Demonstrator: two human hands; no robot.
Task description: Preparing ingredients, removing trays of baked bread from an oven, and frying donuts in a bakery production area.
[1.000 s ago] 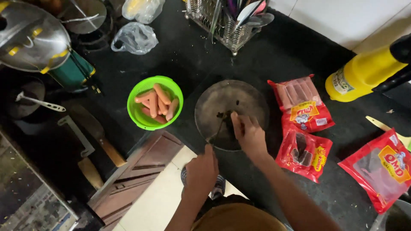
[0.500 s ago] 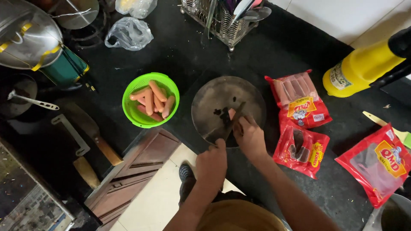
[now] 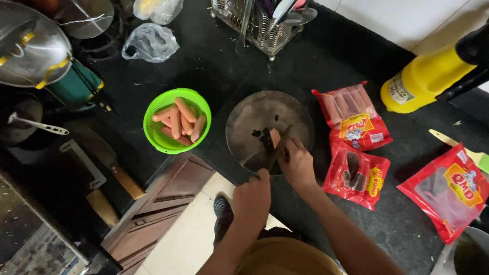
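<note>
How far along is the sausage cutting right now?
Done: one red packet looks nearly emptied, and peeled sausages fill the green bowl. In hand: the right hand steadies a sausage on the round board while the left hand works a knife. Left: a full packet.

Black stone countertop (image 3: 214,61) bearing, beyond the hands, a round metal plate (image 3: 254,122); to their left, a green bowl (image 3: 163,140); to their right, three red sausage packets (image 3: 356,122) and a yellow bottle (image 3: 423,81); farther beyond, a wire utensil rack (image 3: 257,28).
</note>
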